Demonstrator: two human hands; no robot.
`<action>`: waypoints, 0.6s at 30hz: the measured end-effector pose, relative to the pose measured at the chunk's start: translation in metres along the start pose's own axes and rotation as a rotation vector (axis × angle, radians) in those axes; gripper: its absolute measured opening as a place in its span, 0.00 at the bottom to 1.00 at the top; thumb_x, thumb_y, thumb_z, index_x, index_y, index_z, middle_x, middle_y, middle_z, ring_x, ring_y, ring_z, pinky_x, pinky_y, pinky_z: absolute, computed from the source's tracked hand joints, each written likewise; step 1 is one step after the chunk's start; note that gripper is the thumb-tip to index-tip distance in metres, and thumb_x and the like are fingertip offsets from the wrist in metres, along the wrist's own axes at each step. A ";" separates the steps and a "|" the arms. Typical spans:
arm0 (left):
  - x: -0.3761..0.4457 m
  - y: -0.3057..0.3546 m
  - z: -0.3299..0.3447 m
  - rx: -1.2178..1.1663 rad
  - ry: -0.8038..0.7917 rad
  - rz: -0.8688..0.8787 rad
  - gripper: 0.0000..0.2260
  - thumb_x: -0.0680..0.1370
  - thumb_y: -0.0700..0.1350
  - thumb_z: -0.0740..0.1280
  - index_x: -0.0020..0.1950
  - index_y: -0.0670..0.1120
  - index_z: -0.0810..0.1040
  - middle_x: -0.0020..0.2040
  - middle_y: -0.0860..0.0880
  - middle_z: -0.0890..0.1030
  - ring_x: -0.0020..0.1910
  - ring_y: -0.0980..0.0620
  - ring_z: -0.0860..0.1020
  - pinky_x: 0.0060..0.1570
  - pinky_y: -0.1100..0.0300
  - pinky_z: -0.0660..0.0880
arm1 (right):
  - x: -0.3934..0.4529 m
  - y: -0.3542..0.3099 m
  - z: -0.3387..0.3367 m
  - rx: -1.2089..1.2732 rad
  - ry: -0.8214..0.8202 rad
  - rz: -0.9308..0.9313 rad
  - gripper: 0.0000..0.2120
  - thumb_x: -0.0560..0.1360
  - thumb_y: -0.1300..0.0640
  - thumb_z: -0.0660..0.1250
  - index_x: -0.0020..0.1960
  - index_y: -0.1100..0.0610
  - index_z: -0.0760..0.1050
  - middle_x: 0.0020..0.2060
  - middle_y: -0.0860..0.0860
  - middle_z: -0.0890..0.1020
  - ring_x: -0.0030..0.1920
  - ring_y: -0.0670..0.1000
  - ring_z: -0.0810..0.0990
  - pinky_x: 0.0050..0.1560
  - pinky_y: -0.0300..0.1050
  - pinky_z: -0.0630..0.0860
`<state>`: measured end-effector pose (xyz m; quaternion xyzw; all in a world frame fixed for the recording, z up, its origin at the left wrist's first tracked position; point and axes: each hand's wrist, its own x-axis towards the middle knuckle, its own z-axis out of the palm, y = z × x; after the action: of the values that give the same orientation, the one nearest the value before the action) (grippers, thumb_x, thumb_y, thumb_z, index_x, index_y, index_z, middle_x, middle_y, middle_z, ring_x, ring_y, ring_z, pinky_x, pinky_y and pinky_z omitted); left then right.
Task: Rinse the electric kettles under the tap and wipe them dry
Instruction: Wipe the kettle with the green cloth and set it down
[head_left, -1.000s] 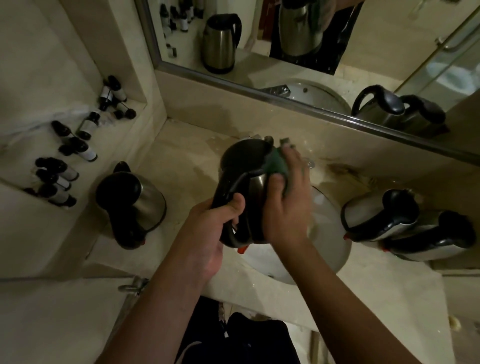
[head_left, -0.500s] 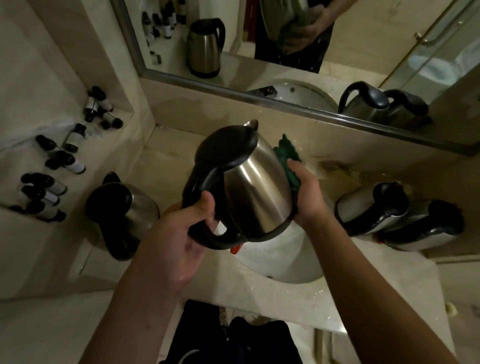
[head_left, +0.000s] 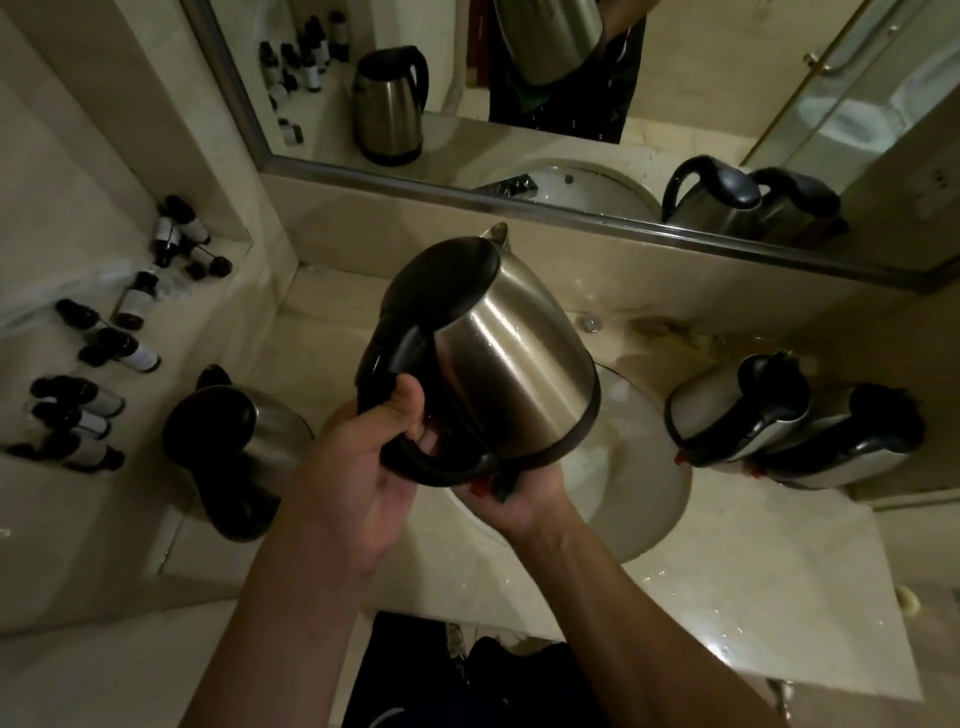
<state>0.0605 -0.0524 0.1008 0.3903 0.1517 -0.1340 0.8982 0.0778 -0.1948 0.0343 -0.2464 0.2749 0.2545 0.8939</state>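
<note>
A steel electric kettle (head_left: 511, 364) with a black lid and handle is tilted in the air above the round sink (head_left: 649, 499). My left hand (head_left: 363, 462) grips its black handle. Under the kettle's base, my right hand (head_left: 514, 504) presses a green cloth (head_left: 503, 486), of which only a small dark corner shows. A second kettle (head_left: 244, 441) stands upright on the counter at the left. Two more kettles (head_left: 737, 410) (head_left: 852, 447) lie on their sides at the right of the sink.
Several small dark bottles (head_left: 98, 364) lie on the raised ledge at the left. A mirror (head_left: 519, 104) runs along the back wall. The counter (head_left: 753, 582) right of the sink is wet. A small metal fitting (head_left: 589, 323) sits behind the basin.
My right hand with the green cloth has slid from the kettle's far side down to under its base. The kettle has been raised and tipped, with its steel side toward me.
</note>
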 end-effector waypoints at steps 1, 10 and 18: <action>0.001 -0.002 -0.004 0.033 -0.003 0.019 0.18 0.60 0.54 0.84 0.34 0.48 0.78 0.31 0.51 0.70 0.33 0.55 0.74 0.39 0.62 0.77 | -0.002 0.001 -0.004 0.090 -0.033 0.055 0.24 0.81 0.50 0.66 0.73 0.61 0.74 0.69 0.59 0.77 0.70 0.57 0.75 0.74 0.52 0.71; -0.006 -0.005 0.019 0.074 0.078 0.077 0.09 0.72 0.39 0.69 0.40 0.50 0.88 0.39 0.53 0.84 0.47 0.56 0.83 0.67 0.51 0.73 | -0.040 -0.010 -0.008 0.126 0.313 -0.158 0.21 0.84 0.48 0.57 0.68 0.58 0.78 0.64 0.63 0.82 0.67 0.64 0.79 0.69 0.68 0.73; -0.014 -0.012 0.019 0.158 0.076 0.015 0.08 0.67 0.36 0.73 0.37 0.48 0.86 0.38 0.49 0.82 0.44 0.54 0.82 0.55 0.55 0.74 | -0.030 -0.065 0.005 -0.946 0.263 -0.657 0.12 0.82 0.44 0.55 0.59 0.35 0.75 0.58 0.46 0.80 0.61 0.51 0.80 0.63 0.52 0.77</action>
<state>0.0463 -0.0729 0.1106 0.4661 0.1716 -0.1238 0.8591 0.0968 -0.2505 0.0755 -0.7200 0.1494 0.0264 0.6772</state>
